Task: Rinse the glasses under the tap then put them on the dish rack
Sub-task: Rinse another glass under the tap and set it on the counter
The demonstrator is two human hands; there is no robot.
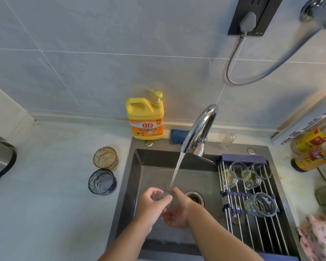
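Head camera looks down at a dark sink (pixel 137 166) where both hands meet under the tap (pixel 199 127). The water stream (pixel 177 168) falls onto a small clear glass (pixel 163 197) held between them over the basin. The left hand (pixel 149 206) has its fingers curled around the glass from the left, and the right hand (pixel 177 210) cups it from below and from the right, fingers half closed on it. On the dish rack (pixel 252 219), which lies across the right part of the sink, a clear tumbler (pixel 261 204) lies on its side, and two small clear cups (pixel 247 174) rest near the far end. On the counter left of the sink stand an amber glass (pixel 105 157) and, just beside it, a blue-grey glass (pixel 102 181). Behind the sink stands a yellow detergent bottle (pixel 145 115); its orange label shows the characters "立白". The labels on the bottles at the right edge are too blurred to read.
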